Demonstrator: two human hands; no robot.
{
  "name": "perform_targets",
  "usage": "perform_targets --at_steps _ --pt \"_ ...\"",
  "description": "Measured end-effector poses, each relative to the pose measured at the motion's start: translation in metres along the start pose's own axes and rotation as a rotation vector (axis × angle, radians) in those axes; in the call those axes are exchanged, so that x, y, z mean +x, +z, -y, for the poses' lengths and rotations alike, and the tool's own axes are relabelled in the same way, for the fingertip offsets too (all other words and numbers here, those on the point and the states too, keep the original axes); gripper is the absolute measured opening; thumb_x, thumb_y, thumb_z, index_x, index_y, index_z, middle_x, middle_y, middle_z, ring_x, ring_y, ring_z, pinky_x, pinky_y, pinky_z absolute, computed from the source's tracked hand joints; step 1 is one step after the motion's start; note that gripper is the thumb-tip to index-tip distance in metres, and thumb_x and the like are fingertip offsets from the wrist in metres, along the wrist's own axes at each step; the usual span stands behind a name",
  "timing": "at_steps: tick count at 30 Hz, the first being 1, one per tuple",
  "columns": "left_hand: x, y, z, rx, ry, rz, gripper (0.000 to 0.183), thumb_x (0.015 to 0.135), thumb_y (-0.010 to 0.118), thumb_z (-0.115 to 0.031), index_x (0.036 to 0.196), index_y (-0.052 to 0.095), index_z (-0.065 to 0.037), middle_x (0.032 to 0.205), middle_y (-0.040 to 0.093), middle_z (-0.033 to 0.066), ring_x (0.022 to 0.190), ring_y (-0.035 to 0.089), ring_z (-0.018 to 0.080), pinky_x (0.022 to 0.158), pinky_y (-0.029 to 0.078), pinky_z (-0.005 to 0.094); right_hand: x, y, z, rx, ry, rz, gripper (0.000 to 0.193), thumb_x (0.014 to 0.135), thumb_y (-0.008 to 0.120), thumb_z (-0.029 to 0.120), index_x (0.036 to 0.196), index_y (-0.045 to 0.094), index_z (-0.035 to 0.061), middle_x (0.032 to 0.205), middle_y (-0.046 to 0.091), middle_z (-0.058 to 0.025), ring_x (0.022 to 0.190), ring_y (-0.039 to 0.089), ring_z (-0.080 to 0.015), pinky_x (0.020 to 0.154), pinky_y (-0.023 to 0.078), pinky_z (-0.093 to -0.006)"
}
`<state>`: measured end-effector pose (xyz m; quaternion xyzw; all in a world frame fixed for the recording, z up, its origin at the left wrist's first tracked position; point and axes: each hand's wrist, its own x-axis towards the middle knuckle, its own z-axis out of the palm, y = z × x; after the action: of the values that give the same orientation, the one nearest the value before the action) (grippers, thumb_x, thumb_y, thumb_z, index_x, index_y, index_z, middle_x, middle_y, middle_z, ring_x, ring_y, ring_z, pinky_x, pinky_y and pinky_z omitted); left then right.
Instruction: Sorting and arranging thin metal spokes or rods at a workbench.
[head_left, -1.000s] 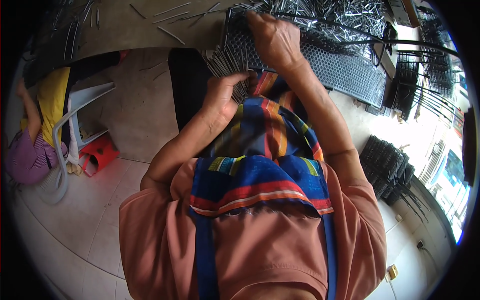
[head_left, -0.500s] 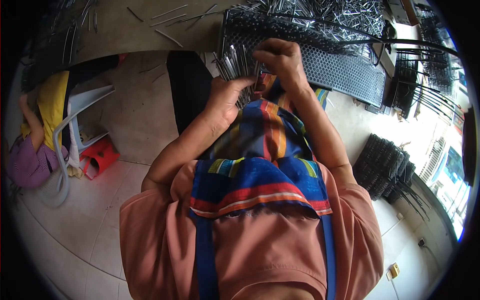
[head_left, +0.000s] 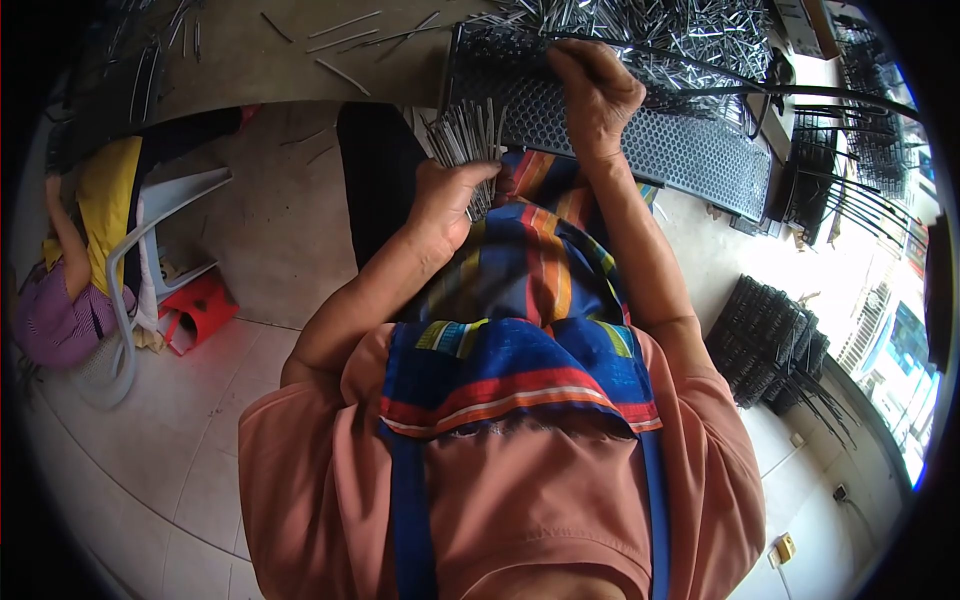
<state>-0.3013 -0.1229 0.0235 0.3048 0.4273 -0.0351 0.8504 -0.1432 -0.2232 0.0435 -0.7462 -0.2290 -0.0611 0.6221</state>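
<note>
My left hand (head_left: 450,198) is closed round a bundle of thin, silvery strips (head_left: 466,135), which fan upward out of the fist above my striped apron (head_left: 545,260). To the right and farther off, my right hand (head_left: 602,95) is raised over a dark perforated metal panel (head_left: 690,155). Its fingers are bent and pressed together; anything in them is too small or hidden to make out. A large heap of similar loose strips (head_left: 690,45) lies beyond the panel.
A dark curved bar or cable (head_left: 820,90) crosses above the panel's right end. Stacked black racks (head_left: 765,335) stand on the floor at right. At far left another person in a purple top (head_left: 70,320) is beside a grey chair (head_left: 125,270) and a red container (head_left: 200,310). Several strips (head_left: 345,38) lie scattered on the worktop.
My right hand has moved away from the bundle, up and to the right over the panel. The left hand keeps its hold on the strips, almost in place.
</note>
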Motion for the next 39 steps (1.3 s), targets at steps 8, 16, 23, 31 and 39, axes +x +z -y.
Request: perform_targets --at_steps 8,16,23,31,39 --pt "0.004 -0.001 0.002 -0.053 -0.112 0.011 0.01 0.075 0.063 0.009 0.083 0.068 0.011 0.08 0.069 0.0188 0.069 0.069 0.0243 0.067 0.057 0.034 0.002 -0.004 -0.006 -0.023 -0.007 0.047 0.008 0.079 0.07 -0.004 0.085 0.071 -0.0002 0.076 0.066 -0.0012 0.063 0.056 -0.0042 0.057 0.044 -0.0179" --pt "0.002 0.003 -0.003 -0.013 -0.159 0.049 0.014 0.079 0.063 0.004 0.092 0.066 0.011 0.085 0.069 0.0175 0.075 0.068 0.0247 0.065 0.057 0.0363 0.007 0.001 -0.002 -0.16 -0.156 0.097 0.012 0.076 0.072 -0.004 0.087 0.072 -0.0002 0.073 0.066 -0.004 0.066 0.06 -0.0072 0.06 0.047 -0.0199" --pt "0.001 0.002 -0.001 -0.05 -0.129 0.015 0.011 0.076 0.064 0.007 0.086 0.067 0.013 0.08 0.069 0.0194 0.068 0.069 0.0252 0.065 0.057 0.0354 -0.003 0.004 -0.003 -0.283 -0.066 0.124 0.012 0.074 0.074 -0.004 0.086 0.072 -0.0001 0.075 0.067 -0.0052 0.069 0.063 -0.0106 0.063 0.049 -0.0231" --pt "-0.005 0.008 -0.008 -0.144 -0.17 0.06 0.012 0.077 0.065 0.007 0.089 0.068 0.008 0.082 0.07 0.0158 0.067 0.068 0.0246 0.06 0.056 0.0342 -0.011 -0.009 0.023 -0.488 0.085 0.307 0.015 0.079 0.074 0.014 0.087 0.072 0.0018 0.069 0.065 -0.0045 0.058 0.059 -0.0102 0.054 0.045 -0.0252" --pt "-0.001 0.002 0.0 0.012 -0.096 0.044 0.011 0.076 0.068 0.006 0.087 0.068 0.008 0.078 0.069 0.016 0.067 0.069 0.0255 0.059 0.056 0.0347 -0.027 -0.015 0.014 0.123 0.311 -0.021 0.006 0.081 0.069 0.0 0.086 0.07 0.0029 0.07 0.065 -0.0001 0.055 0.051 -0.0041 0.05 0.039 -0.0181"
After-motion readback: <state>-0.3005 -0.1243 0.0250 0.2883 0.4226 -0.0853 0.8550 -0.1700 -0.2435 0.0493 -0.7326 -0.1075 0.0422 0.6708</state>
